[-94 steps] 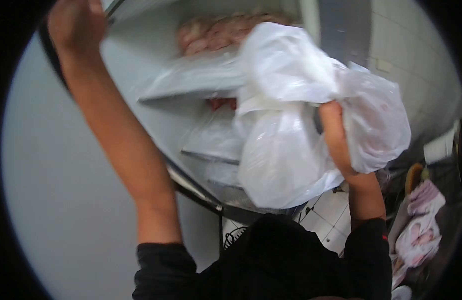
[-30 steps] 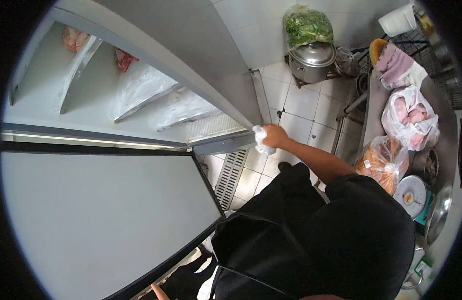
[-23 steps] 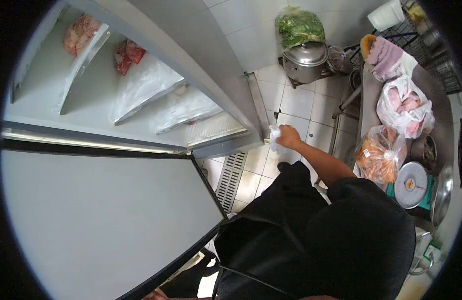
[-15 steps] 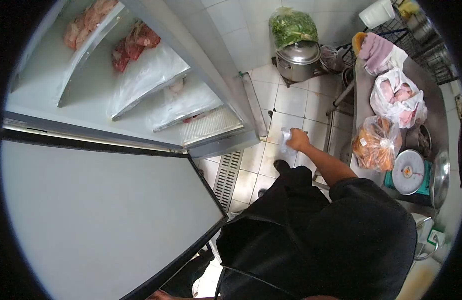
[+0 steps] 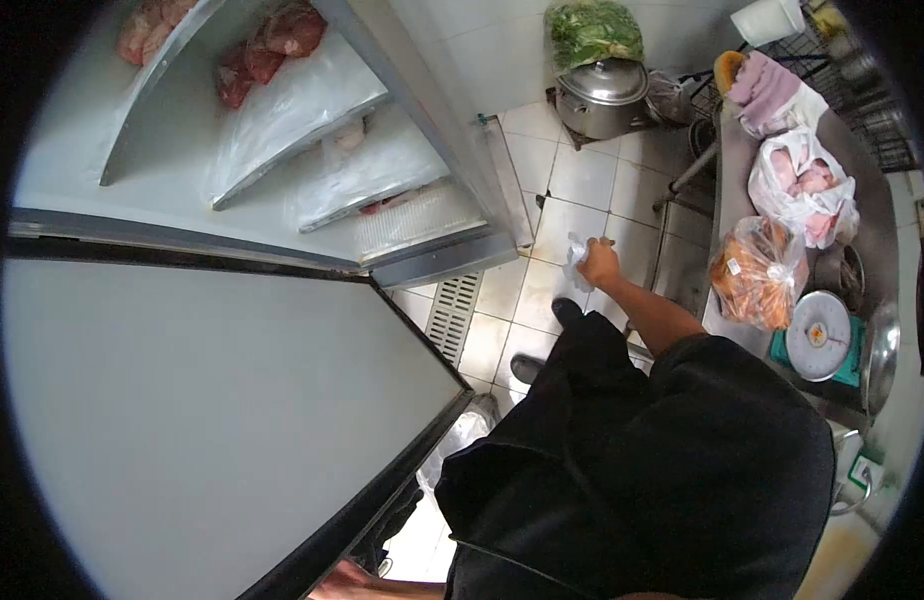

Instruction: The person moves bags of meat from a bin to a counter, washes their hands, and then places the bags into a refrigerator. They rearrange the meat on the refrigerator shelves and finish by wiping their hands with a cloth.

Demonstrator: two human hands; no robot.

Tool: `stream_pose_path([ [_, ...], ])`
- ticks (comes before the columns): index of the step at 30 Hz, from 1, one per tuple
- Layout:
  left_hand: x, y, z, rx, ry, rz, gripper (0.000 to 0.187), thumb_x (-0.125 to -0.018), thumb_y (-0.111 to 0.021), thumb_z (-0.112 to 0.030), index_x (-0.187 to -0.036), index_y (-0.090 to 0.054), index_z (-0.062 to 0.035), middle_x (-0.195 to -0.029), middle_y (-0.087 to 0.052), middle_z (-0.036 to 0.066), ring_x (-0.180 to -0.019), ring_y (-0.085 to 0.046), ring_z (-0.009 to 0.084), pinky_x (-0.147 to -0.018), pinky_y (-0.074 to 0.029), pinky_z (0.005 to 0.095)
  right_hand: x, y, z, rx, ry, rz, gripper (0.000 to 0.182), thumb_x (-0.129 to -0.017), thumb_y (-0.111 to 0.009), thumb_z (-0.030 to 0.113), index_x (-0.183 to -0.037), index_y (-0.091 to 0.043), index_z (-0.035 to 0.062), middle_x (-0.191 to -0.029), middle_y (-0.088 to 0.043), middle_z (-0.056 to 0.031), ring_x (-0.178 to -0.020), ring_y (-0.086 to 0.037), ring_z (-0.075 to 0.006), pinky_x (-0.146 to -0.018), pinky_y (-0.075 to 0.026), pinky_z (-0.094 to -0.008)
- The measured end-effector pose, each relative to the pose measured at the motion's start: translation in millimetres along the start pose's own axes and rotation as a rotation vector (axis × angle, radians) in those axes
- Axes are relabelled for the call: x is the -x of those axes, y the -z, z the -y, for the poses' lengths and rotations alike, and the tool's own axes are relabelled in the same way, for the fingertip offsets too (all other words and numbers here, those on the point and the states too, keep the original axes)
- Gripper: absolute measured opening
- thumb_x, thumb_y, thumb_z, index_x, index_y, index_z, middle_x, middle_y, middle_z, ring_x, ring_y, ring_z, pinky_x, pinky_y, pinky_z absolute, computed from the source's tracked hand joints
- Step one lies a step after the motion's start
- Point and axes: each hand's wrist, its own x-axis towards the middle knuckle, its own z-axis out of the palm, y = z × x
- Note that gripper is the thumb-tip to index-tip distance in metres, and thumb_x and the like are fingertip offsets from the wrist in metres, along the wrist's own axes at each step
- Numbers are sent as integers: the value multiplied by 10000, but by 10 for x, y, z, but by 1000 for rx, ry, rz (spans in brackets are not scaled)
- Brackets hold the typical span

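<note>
My right hand [image 5: 600, 264] is closed around a small crumpled clear plastic bag [image 5: 577, 258], held above the tiled floor. At the bottom of the view, my left hand [image 5: 344, 580] is at the edge of the fridge door [image 5: 232, 400], its fingers hidden there. That door stands wide open. Inside the fridge [image 5: 72, 150], red meat in plastic [image 5: 292, 35] and paler meat [image 5: 152, 30] lie on the upper shelves. Plastic sheeting [image 5: 292, 120] covers part of the shelves below.
At right, a steel counter [image 5: 727, 190] carries a white bag of meat [image 5: 802, 180], a tied bag of orange-brown food [image 5: 757, 275] and a dial scale [image 5: 818, 335]. A lidded pot [image 5: 602, 95] with bagged greens [image 5: 592, 35] stands ahead. A drain grate [image 5: 452, 318] runs along the floor.
The free edge of the door has shifted up and right in view. More of my left hand and forearm shows. My right hand still holds the bag, slightly higher in view.
</note>
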Motion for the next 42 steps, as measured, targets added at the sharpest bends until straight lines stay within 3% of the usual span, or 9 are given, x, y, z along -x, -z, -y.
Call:
stream_pose_path([
  [2, -69, -290, -44, 92, 146, -668, 238, -912, -566, -163, -1048, -591, 31, -1067, -614, 176, -919, -579, 281, -880, -477, 438, -69, -60, -50, -24, 24, 39, 507, -685, -726, 186, -1104, -542, -31, -1110, -534, -275, -951, -607, -426, -857, -514, -460],
  [4, 19, -614, 78, -53, 103, -727, 244, -908, -555, -161, -985, -612, 63, -1011, -626, 197, -836, -584, 298, -836, -499, 449, -195, -19, -73, -54, 0, 58, 492, -677, -725, 193, -1087, -556, -21, -1067, -569, -265, -967, -603, -415, -864, -510, -453],
  [6, 317, -827, 330, -421, -137, -158, 264, -915, -547, -172, -1018, -597, 66, -1047, -605, 210, -835, -570, 314, -850, -491, 442, -256, 35, -84, -88, -76, 69, 469, -664, -723, 205, -1056, -581, -9, -1024, -606, -255, -1001, -595, -398, -883, -503, -435],
  [13, 208, -2412, 670, -196, -137, 511, 361, -935, -539, -115, -1280, -463, -40, -1244, -554, 147, -1127, -533, 240, -990, -418, 416, -544, 202, -447, -204, -111, -27, 458, -663, -700, 177, -1049, -579, -37, -1001, -616, -274, -951, -612, -420, -860, -504, -455],
  [17, 146, -3358, 972, -279, -193, 601, 349, -935, -541, -62, -1275, -473, -18, -1122, -549, 78, -968, -535, 157, -866, -440, 312, -626, 446, -561, -241, -188, -108, 384, -672, -677, 151, -993, -603, -46, -945, -639, -273, -925, -628, -414, -833, -515, -456],
  [20, 84, -3762, 1221, -339, -229, 758, 312, -942, -532, -55, -1251, -505, -19, -1106, -556, 78, -964, -534, 148, -837, -432, 283, -682, 606, -697, -318, -267, -60, 454, -725, -632, 132, -1149, -557, -14, -1104, -585, -262, -1040, -584, -410, -914, -484, -434],
  [30, -19, -4565, 1844, -419, -394, 707, 177, -882, -637, -36, -1020, -526, -40, -845, -440, 4, -791, -423, 108, -778, -409, 244, -484, 1141, -773, -469, -315, -408, 340, -696, -659, 192, -950, -570, -14, -969, -615, -254, -949, -606, -409, -847, -493, -460],
  [38, 151, -4670, 1847, -426, -364, 774, 177, -866, -659, -47, -1028, -594, -17, -923, -534, 31, -854, -480, 114, -782, -433, 256, 47, 1765, -284, -691, -311, -656, 411, -671, -693, 216, -1003, -578, 2, -965, -643, -216, -916, -627, -377, -815, -496, -443],
  [42, 264, -4808, 1927, -201, -177, 1253, 392, -785, -692, 34, -1153, -569, -16, -1208, -496, 116, -1043, -524, 199, -782, -465, 299, 379, 1974, 202, -730, -259, -833, 524, -665, -711, 226, -1120, -565, 11, -1020, -641, -205, -948, -620, -366, -834, -493, -415],
])
